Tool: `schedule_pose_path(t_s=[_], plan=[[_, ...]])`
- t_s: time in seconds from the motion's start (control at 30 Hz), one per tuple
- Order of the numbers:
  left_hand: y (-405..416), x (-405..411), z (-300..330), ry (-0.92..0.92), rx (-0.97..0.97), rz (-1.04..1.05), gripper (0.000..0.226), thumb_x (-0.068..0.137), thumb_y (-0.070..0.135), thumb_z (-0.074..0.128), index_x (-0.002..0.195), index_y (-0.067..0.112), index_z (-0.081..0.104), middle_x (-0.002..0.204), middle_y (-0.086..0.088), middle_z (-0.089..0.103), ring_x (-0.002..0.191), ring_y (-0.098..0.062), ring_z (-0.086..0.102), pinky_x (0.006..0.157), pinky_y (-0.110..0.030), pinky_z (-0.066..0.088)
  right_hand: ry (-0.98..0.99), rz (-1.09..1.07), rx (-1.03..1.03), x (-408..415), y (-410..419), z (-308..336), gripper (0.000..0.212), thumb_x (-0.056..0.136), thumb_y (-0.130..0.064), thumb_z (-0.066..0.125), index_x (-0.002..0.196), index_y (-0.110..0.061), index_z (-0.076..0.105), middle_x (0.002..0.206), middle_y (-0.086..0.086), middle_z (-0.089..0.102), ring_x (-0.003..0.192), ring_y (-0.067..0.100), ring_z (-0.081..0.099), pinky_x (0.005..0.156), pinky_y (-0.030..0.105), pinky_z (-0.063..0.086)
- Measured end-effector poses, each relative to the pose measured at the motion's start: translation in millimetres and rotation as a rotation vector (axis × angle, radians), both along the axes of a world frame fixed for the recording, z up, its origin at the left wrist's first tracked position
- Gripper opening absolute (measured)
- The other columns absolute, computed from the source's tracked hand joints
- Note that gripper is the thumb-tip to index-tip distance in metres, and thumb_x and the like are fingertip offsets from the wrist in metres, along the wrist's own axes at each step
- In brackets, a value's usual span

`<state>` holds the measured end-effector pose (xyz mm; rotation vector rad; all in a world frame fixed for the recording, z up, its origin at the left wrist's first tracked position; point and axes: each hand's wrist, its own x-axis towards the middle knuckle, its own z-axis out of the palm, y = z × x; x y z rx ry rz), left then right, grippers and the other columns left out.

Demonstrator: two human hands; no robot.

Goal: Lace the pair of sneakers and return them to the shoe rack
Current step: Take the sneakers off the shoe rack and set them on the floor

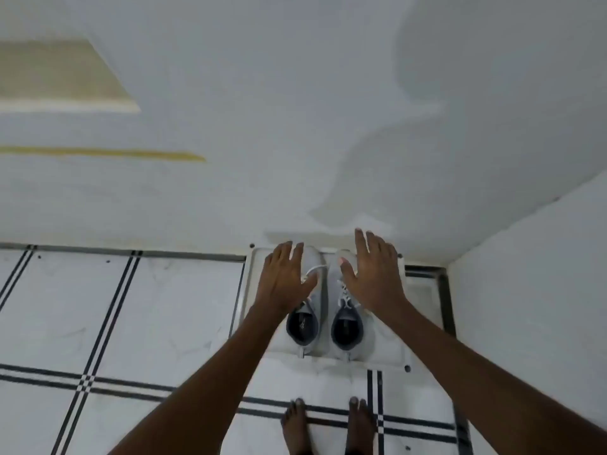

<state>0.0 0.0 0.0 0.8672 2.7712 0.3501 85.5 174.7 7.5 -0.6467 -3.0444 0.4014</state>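
as both sneakers sit side by side, laced, on the white shoe rack against the wall, task appears nearly complete. left hand and right hand hover above, fingers spread, gripping nothing; only withdrawal seems left.

Two sneakers, the left one and the right one, side by side; each has one dark opening, so two openings; one white rack top under both; two hands, the left hand and the right hand, each spread flat with five fingers showing, neither gripping anything; two bare forearms; two bare feet, the left foot and the right foot; two walls, the far wall and the side wall; two yellowish patches on the far wall, a broad patch and a thin streak; one tiled floor.
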Motion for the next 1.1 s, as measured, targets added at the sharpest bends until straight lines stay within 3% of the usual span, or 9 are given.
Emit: schedule_pose_path(t_s=[0.2, 0.43, 0.63, 0.8, 0.9, 1.1], plan=[[-22.7, 21.8, -103.4, -0.245, -0.11, 0.032, 0.065, 0.091, 0.035, 0.055, 0.147, 0.009, 0.037, 0.144, -0.014, 0.046, 0.131, -0.033, 0.046, 0.106, -0.043, 0.039, -0.29, -0.08, -0.148, 34.9, -24.7, -119.6, 0.059, 0.09, -0.033, 0.049, 0.138, 0.0, 0.045, 0.122, 0.021, 0.06, 0.108, 0.039, 0.059, 0.09, 0.048, 0.05], [-36.8, 41.1, -163.4, -0.364, -0.066, 0.168, 0.057, 0.091, 0.009, 0.054, 0.144, 0.016, 0.034, 0.124, -0.016, 0.056, 0.097, -0.038, 0.065, 0.076, -0.043, 0.053, -0.424, -0.394, -0.433, 62.4, -31.6, -174.7, 0.036, 0.086, -0.008, 0.058, 0.121, -0.002, 0.053, 0.104, 0.019, 0.068, 0.098, 0.039, 0.065, 0.077, 0.035, 0.048], [-37.5, 45.5, -168.7, -0.328, -0.05, 0.244, 0.05, 0.092, 0.006, 0.051, 0.14, 0.017, 0.045, 0.105, -0.016, 0.067, 0.09, -0.035, 0.066, 0.076, -0.041, 0.052, -0.386, -0.438, -0.472, 60.9, -33.1, -180.4, 0.033, 0.084, 0.0, 0.055, 0.116, 0.0, 0.06, 0.1, 0.022, 0.069, 0.097, 0.041, 0.064, 0.074, 0.032, 0.044], [-42.8, 53.1, -152.5, -0.32, 0.015, 0.304, 0.046, 0.086, -0.001, 0.045, 0.125, 0.02, 0.06, 0.085, -0.014, 0.071, 0.072, -0.032, 0.064, 0.064, -0.037, 0.051, -0.383, -0.496, -0.51, 66.2, -46.4, -165.4, 0.028, 0.083, -0.003, 0.056, 0.108, 0.005, 0.065, 0.1, 0.023, 0.07, 0.096, 0.041, 0.065, 0.07, 0.028, 0.04], [-50.9, 63.0, -136.8, -0.322, 0.046, 0.323, 0.053, 0.085, -0.002, 0.046, 0.128, 0.024, 0.062, 0.084, -0.014, 0.072, 0.066, -0.025, 0.054, 0.061, -0.032, 0.043, -0.373, -0.522, -0.507, 76.6, -54.8, -154.4, 0.02, 0.081, -0.005, 0.058, 0.097, 0.005, 0.067, 0.096, 0.023, 0.071, 0.092, 0.042, 0.065, 0.068, 0.029, 0.04], [-85.2, 104.5, -106.8, -0.319, 0.195, 0.364, 0.058, 0.085, 0.0, 0.047, 0.134, 0.027, 0.062, 0.087, -0.012, 0.075, 0.074, -0.028, 0.065, 0.065, -0.03, 0.05, -0.291, -0.511, -0.5, 124.0, -78.3, -123.2, 0.015, 0.08, -0.006, 0.057, 0.087, 0.002, 0.067, 0.073, 0.01, 0.06, 0.068, 0.032, 0.057, 0.051, 0.026, 0.033]])
